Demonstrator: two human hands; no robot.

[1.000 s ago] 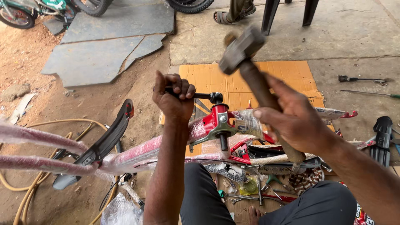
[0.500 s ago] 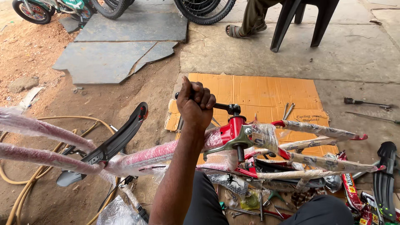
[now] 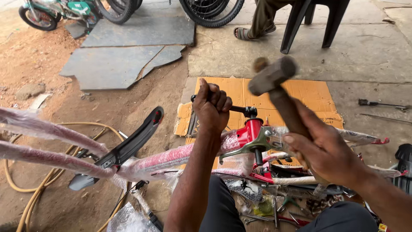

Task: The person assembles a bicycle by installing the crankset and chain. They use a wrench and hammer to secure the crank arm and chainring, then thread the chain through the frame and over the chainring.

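Closest to me, my right hand (image 3: 326, 150) is squeezing tight around the wooden handle of a hammer (image 3: 274, 81), and the hammer's metal head is hanging up in the air over the red bike frame (image 3: 251, 133). A little farther out, my left hand (image 3: 212, 107) is making a fist around a black bar (image 3: 238, 109) that is sticking into the top of the red frame. Past them I am seeing brown cardboard (image 3: 317, 94) lying flat, and far off a black chair (image 3: 315, 21).
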